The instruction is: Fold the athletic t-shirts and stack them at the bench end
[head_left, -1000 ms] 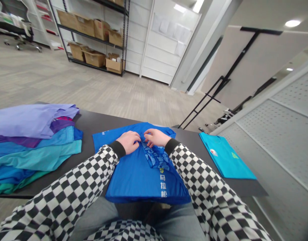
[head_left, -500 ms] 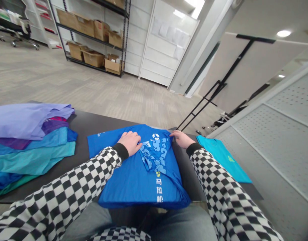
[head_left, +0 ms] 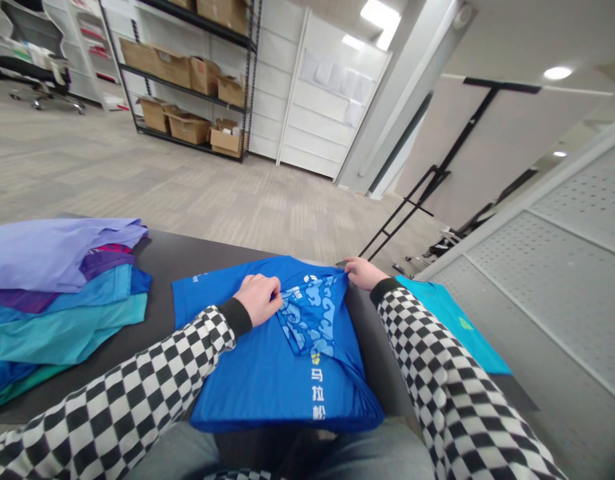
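Note:
A royal-blue T-shirt (head_left: 267,380) lies folded on the dark table (head_left: 187,257), with a cloud-patterned panel (head_left: 312,317) turned up on top and white Chinese lettering (head_left: 317,393) near the front. My left hand (head_left: 259,299) rests on the shirt at the panel's left edge, fingers pinching the fold. At the far right corner of the shirt, my right hand (head_left: 363,273) grips the edge of the cloth. Both checkered sleeves reach in from the bottom corners.
A heap of folded purple, blue and teal shirts (head_left: 62,293) sits at the table's left. A turquoise T-shirt (head_left: 452,327) lies at the right, partly behind my right arm. Beyond the table's far edge is carpet, with metal shelving (head_left: 187,87) holding cardboard boxes.
My right hand has moved from the shirt's middle out to its far right corner. The patterned panel now lies spread wider. The camera view has tilted slightly.

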A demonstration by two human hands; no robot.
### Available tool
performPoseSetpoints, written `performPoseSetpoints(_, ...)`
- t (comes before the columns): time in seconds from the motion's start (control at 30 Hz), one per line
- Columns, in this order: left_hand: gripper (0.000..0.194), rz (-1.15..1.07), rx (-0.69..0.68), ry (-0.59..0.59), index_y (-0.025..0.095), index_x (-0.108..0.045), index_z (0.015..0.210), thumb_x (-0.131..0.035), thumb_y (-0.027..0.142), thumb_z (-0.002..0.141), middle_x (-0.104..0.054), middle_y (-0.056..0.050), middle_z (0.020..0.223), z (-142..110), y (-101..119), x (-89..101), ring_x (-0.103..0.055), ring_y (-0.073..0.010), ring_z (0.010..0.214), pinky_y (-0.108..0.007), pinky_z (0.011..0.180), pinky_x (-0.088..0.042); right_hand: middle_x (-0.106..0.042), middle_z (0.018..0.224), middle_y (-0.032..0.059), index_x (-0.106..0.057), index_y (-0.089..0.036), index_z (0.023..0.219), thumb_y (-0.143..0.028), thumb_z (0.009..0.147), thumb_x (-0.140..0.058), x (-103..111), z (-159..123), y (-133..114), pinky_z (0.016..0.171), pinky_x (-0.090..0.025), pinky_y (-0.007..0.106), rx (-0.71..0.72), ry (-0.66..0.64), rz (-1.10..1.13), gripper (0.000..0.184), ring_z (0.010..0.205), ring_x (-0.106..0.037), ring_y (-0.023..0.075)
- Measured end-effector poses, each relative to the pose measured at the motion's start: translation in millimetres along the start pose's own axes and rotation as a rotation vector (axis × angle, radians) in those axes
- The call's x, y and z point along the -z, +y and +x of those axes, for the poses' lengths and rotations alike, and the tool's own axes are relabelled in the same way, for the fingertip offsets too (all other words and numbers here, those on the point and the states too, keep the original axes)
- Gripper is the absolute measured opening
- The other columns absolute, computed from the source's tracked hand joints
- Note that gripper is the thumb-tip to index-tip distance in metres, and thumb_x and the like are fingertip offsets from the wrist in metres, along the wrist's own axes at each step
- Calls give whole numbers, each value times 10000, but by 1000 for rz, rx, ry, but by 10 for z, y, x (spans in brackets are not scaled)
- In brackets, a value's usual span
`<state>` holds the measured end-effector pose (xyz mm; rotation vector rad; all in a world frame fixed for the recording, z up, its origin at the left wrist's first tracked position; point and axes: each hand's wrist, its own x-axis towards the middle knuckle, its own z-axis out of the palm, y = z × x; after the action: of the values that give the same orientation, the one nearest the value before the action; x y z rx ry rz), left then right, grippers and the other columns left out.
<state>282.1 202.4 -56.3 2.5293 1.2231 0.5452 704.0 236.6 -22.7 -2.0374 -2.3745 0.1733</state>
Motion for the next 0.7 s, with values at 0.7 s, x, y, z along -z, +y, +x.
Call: performPoseSetpoints(0.7,244,-7,-95,-34,273,-765,1216,-617,358,1042,-752,-95,1295,-91,-15,-54,-660,-319,1245,-509,1071,-489,-630,1625,122,-758,-224,1367,-294,1102,-572,-189,-194,-211,1291,-447,420,-30,111,4,332,1503,-587,259)
